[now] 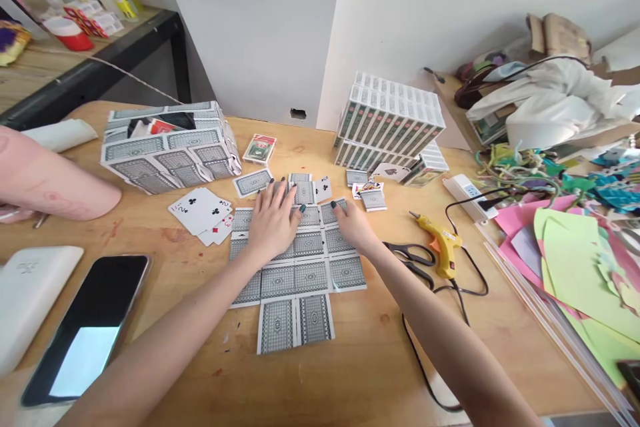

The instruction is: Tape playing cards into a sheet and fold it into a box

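A sheet of playing cards laid edge to edge [280,280], patterned backs up, lies flat on the table in front of me. My left hand [274,221] rests palm down on its upper part, fingers spread over the cards. At the sheet's upper right, my right hand [356,227] has its thumb on a card [330,211] at the edge; the other fingers curl out of sight by that edge. A single card [253,183] and several face-up cards [200,212] lie to the left of the sheet. Behind my right hand are small loose cards [374,200].
A card-covered box [170,147] stands back left, near a card pack [260,148]. Stacked card packs [390,120] stand back right. A yellow glue gun [443,247] with its cord, black scissors [413,257] and a power strip [470,197] are right. A phone [90,320] lies left.
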`<control>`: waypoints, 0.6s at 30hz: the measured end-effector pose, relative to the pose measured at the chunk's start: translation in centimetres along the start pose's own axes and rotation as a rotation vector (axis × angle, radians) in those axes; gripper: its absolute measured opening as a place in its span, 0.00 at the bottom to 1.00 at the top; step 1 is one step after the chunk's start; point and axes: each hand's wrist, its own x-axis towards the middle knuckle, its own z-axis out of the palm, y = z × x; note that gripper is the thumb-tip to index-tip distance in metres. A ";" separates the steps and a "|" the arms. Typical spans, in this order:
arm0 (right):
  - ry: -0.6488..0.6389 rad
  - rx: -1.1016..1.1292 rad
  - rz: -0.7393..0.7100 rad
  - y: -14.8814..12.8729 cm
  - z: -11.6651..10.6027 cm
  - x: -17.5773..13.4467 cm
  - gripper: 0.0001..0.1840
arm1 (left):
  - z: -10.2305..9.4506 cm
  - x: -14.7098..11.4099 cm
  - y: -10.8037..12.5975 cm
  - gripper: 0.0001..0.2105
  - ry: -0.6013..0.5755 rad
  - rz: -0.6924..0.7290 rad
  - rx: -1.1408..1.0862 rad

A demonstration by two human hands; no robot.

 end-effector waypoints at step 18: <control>-0.132 0.167 -0.185 1.4 1.4 0.2 0.19 | -0.5 0.3 0.2 0.23 0.014 -0.023 -0.127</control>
